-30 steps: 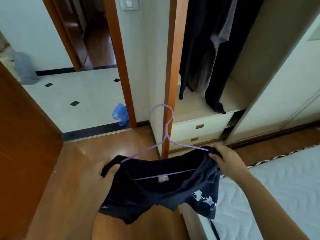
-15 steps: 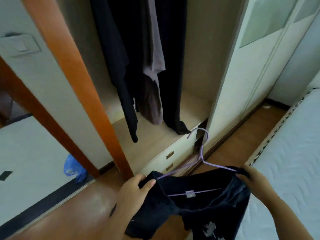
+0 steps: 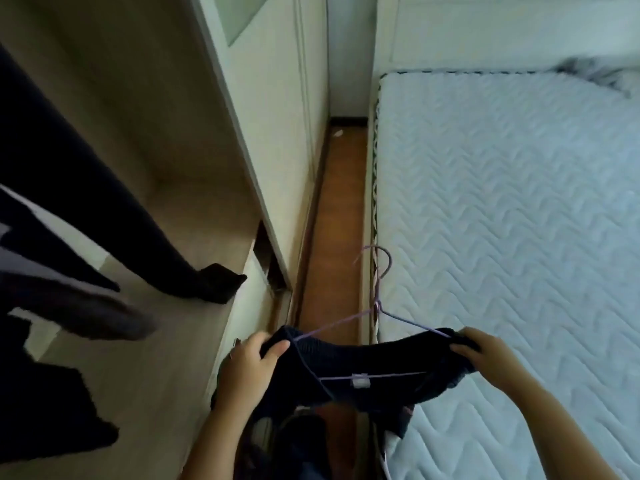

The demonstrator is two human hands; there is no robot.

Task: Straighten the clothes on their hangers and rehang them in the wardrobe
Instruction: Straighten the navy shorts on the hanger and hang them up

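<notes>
The dark garment (image 3: 363, 355) is on the purple wire hanger (image 3: 378, 306), which you hold out in front of you, low in the view, over the gap between the wardrobe (image 3: 180, 161) and the mattress (image 3: 519, 220). The hanger's hook points away from you and hangs free, touching nothing. The neckline is stretched wide along the hanger's sloping arms, and the bottom bar shows through the opening with a small pale tag (image 3: 360, 380) just under it. Your left hand (image 3: 247, 365) grips the garment's left shoulder, thumb on top and fingers curled under the cloth. Your right hand (image 3: 488, 355) clasps the right shoulder in the same way, where the wire end disappears into the fabric. The rest of the garment droops below the bar toward your body. To your left the wardrobe stands open, with dark hanging clothes (image 3: 86, 202) reaching down so that one hem rests on its pale inner shelf (image 3: 156, 375). A white wardrobe door (image 3: 277, 116) stands past the open section. A narrow strip of wooden floor (image 3: 337, 220) runs between the wardrobe and the quilted white mattress on your right.
</notes>
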